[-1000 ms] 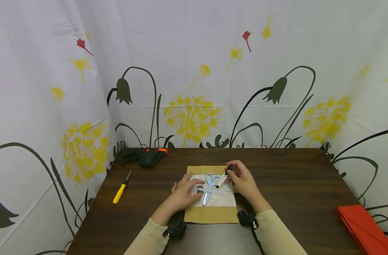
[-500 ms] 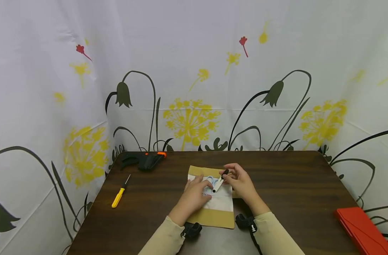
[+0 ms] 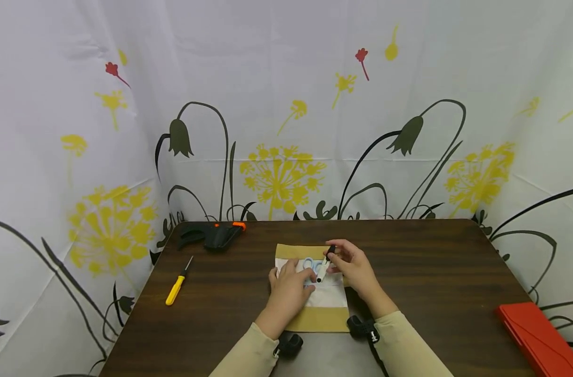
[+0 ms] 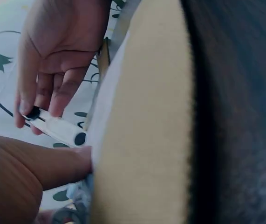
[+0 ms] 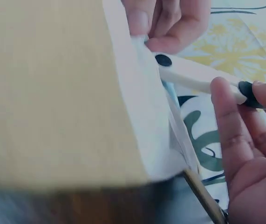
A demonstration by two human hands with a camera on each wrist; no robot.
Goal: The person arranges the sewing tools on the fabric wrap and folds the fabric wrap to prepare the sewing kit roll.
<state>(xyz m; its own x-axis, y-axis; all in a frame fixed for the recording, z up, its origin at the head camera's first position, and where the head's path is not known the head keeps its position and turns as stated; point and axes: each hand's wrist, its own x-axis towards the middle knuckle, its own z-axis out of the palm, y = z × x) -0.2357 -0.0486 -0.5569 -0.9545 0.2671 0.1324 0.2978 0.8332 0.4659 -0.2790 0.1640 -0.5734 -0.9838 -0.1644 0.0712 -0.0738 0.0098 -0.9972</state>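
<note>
A tan fabric pouch (image 3: pixel 319 320) with a white middle panel (image 3: pixel 330 298) lies in front of me. On the panel, light-blue scissors (image 3: pixel 309 263) show only their handle loops; my left hand (image 3: pixel 288 290) hides the rest. In the right wrist view, the left thumb (image 5: pixel 137 21) and fingers pinch raised white fabric at the panel. My right hand (image 3: pixel 355 266) pinches a slim white tool (image 3: pixel 323 270) by its black end, above the pouch's right side. The tool's other, black-dotted end (image 5: pixel 163 60) points down close to the left fingers and the fabric.
A yellow-handled screwdriver (image 3: pixel 175 290) lies at the left of the dark wooden table (image 3: pixel 423 272). Behind it is a black tool with orange parts (image 3: pixel 215 235). A red folder-like object (image 3: pixel 540 335) sits at the right edge. A grey mat (image 3: pixel 326 356) is nearest me.
My left hand has moved right over the scissors, covering their blades and the panel's dark marks. The right hand has shifted slightly left with the white tool, now held a little steeper.
</note>
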